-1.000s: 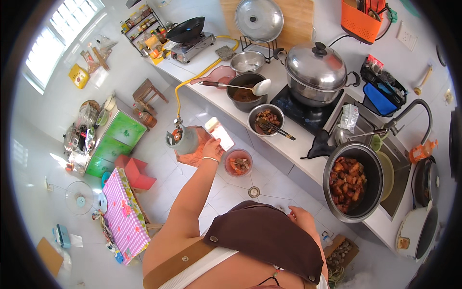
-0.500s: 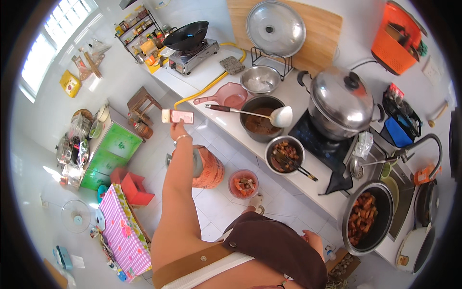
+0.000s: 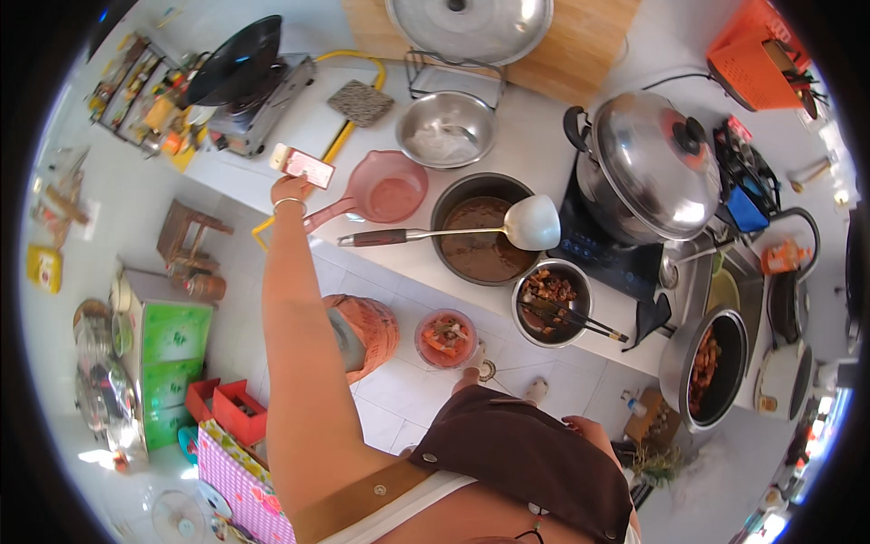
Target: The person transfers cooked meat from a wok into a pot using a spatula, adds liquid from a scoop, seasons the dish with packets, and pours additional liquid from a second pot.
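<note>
My left arm reaches out over the counter's near edge. At its end my left hand [image 3: 290,188] is closed around a small flat rectangular container [image 3: 309,169], pink and white with a cream-coloured end. The container is above the counter, just left of a pink plastic ladle [image 3: 391,189]. A long-handled metal spatula [image 3: 533,223] rests across a dark pot [image 3: 471,263] of brown liquid. My right hand [image 3: 584,428] hangs low beside the dark apron, near no item on the counter; its fingers are mostly hidden.
A steel bowl of browned pieces with black tongs [image 3: 598,323] stands at the counter's front edge. Right of it are a large lidded pot [image 3: 648,172] and a tilted pot of meat [image 3: 684,376]. A wok [image 3: 237,63] sits on the stove; a tub [image 3: 445,339] stands on the floor.
My left hand has carried the container from over the floor to above the counter beside the pink ladle. The whole view has shifted as my head moved toward the counter.
</note>
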The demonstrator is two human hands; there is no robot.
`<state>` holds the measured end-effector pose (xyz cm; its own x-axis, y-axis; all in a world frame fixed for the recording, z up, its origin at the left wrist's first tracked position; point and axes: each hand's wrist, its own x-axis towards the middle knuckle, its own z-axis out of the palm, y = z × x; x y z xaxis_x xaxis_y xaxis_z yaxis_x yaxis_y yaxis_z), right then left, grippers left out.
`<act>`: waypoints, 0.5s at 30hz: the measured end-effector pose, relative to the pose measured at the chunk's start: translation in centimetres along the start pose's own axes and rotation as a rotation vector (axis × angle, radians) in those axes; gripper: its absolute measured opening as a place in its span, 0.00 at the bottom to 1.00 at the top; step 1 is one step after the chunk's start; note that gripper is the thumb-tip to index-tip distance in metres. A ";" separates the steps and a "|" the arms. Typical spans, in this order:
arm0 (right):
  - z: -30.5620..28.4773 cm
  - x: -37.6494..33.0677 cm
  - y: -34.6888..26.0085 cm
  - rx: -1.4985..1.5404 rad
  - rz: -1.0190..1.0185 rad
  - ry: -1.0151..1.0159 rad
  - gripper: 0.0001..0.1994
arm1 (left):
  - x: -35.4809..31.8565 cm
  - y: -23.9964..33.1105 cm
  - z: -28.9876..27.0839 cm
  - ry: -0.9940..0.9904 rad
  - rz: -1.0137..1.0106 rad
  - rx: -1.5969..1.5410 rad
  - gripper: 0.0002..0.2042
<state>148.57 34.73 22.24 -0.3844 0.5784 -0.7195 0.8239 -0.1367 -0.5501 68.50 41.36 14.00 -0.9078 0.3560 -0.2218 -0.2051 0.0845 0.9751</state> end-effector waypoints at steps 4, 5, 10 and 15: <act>1.2 0.7 -2.5 0.321 -0.092 -0.050 0.17 | 2.4 -0.5 -0.7 -0.085 -0.244 0.235 0.12; 1.7 0.9 -1.9 0.357 -0.082 -0.052 0.17 | 2.2 -0.4 -0.1 -0.094 -0.292 0.221 0.12; 3.0 2.6 1.9 0.455 -0.057 -0.125 0.16 | 0.2 2.6 -0.8 -0.003 -0.054 0.623 0.15; -0.3 2.9 -4.9 0.420 0.076 -0.150 0.16 | -13.8 10.1 6.2 -0.636 0.677 0.750 0.16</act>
<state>143.54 37.31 22.97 -0.4115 0.4351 -0.8009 0.6232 -0.5068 -0.5956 81.21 43.02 26.86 -0.3615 0.9172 0.1678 0.7021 0.1494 0.6962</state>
